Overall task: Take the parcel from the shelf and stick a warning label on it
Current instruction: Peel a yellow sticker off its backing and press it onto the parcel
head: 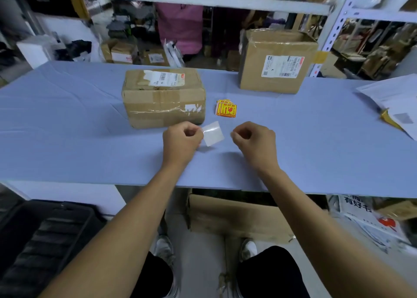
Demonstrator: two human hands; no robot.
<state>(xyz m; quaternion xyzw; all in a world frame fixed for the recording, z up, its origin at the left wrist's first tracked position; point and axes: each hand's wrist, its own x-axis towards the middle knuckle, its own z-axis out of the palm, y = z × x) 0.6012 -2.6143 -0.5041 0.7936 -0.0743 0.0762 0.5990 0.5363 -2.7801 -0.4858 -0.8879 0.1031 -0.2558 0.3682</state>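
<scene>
A brown cardboard parcel (163,97) with a white shipping label on top lies on the blue table (67,128), just beyond my hands. To its right is a small stack of yellow-and-red warning labels (226,109). My left hand (181,140) pinches a white square sheet (214,133) by its left edge, its blank glossy side facing me, a little above the table. My right hand (253,143) hovers beside the sheet, apart from it, with its fingers curled and pinched together. I see nothing between them.
A larger cardboard box (276,61) stands at the back right. White mailers (392,105) lie at the table's right edge. Shelf frames (334,26) rise behind. Under the table are a cardboard box (237,216) and a black crate (45,241).
</scene>
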